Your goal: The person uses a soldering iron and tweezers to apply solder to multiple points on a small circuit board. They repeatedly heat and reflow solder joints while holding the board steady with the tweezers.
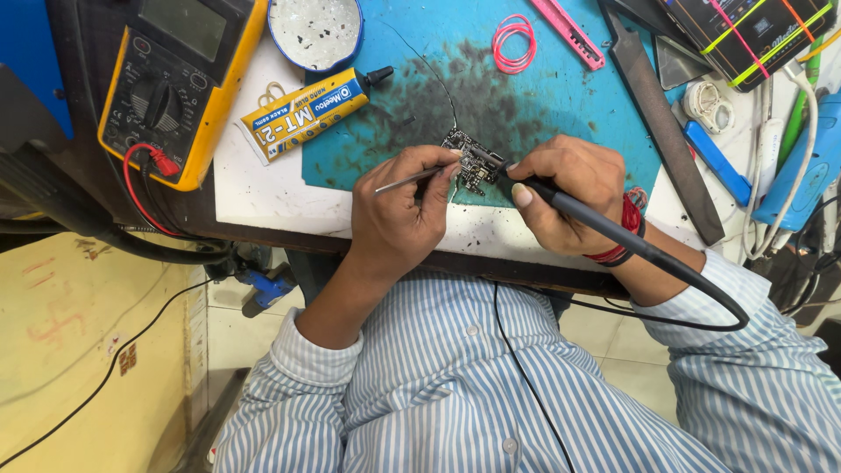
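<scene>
Teal, soot-smudged rubber is what we see first: a work mat (561,114) covers the middle of the bench, and we place everything by it. On its near edge lies a small dark circuit board (473,162). Our left hand (405,210) is closed in a pinch on thin metal tweezers (412,180), whose tips meet the board's left side. Our right hand (565,193) is wrapped around a black soldering iron (604,229), its tip touching the board from the right; the iron's cable curves off past the mat's right corner, over the striped sleeve. A thin black wire (442,83) runs from the board up across the mat.

Left of the mat we find a yellow glue tube (302,112) lying tilted, its black cap just reaching the mat's edge. Further left sits a yellow multimeter (171,83) with a red lead plugged in. At the mat's upper left corner stands a round white dish (315,31). On the mat's far side lie a pink rubber band (513,42) and a pink tool (569,33). Along its right edge a long dark file (661,123) lies aslant, with a blue tool (717,162) beyond it. Both hands crowd the board, hiding most of its edges.
</scene>
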Action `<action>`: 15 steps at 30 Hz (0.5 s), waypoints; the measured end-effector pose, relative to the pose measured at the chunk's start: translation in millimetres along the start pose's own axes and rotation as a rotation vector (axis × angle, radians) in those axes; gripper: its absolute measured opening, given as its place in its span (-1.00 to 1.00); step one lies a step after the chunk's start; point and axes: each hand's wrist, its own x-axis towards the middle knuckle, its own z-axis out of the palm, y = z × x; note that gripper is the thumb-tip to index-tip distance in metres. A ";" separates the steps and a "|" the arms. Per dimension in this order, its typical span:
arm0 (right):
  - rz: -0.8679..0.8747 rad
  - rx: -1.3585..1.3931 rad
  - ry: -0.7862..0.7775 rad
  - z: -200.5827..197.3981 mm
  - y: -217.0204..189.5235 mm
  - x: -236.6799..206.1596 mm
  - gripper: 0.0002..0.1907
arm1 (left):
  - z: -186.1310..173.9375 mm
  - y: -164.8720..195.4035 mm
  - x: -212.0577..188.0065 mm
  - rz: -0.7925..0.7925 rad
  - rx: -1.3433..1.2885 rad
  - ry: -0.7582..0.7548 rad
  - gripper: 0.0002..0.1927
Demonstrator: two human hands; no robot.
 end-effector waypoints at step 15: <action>0.001 0.009 0.000 -0.4 -0.8 -0.4 -0.86 | 0.4 -0.8 -1.1 -0.003 -0.005 -0.003 -0.90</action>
